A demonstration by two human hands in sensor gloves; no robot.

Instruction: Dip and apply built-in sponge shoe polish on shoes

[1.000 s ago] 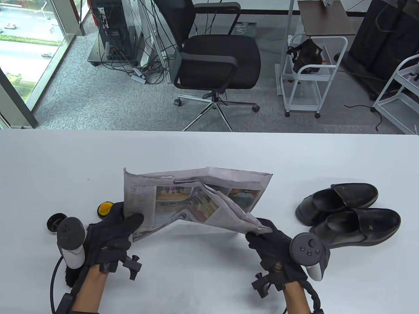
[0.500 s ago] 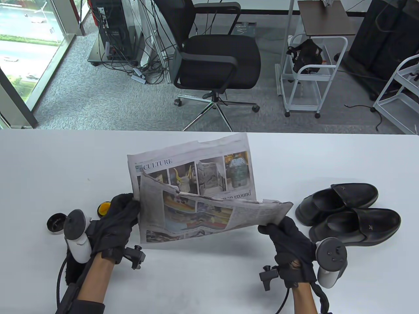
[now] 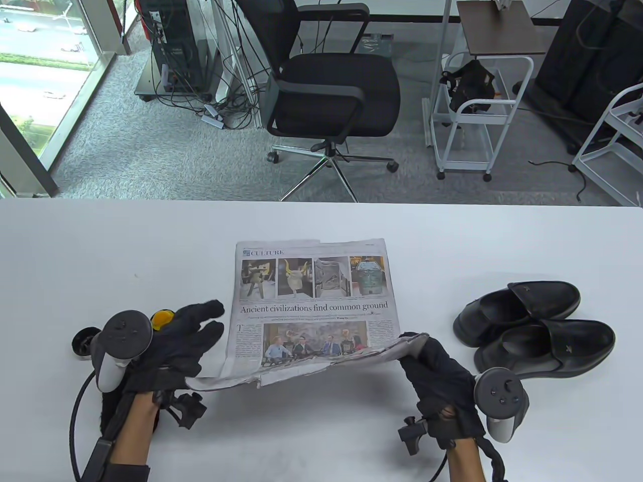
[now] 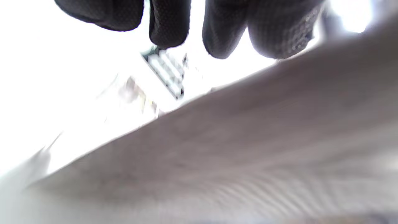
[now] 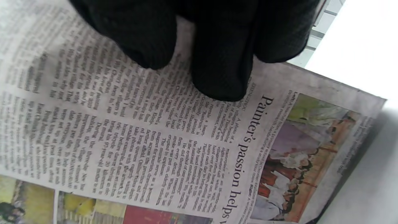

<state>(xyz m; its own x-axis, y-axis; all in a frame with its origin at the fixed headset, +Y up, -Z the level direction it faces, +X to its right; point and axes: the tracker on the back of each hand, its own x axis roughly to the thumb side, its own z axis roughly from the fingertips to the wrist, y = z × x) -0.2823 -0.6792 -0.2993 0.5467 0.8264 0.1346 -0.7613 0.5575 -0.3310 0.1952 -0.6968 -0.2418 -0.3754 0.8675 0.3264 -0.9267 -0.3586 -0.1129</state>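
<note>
A newspaper lies unfolded on the white table, its near edge still lifted. My right hand grips the near right corner; in the right wrist view its fingers press on the printed page. My left hand is open with fingers spread at the paper's left edge, and the near left corner runs under its palm. In the left wrist view the fingers hang above blurred paper. Two black loafers sit at the right. A yellow polish sponge and a black cap lie behind my left hand.
A dark furry brush shows under my left wrist. The table's far edge has an office chair and white carts beyond it on the floor.
The newspaper has been opened out and laid flat, front page up. My left hand has let go of it and spread open. My right hand has kept its hold and stayed near.
</note>
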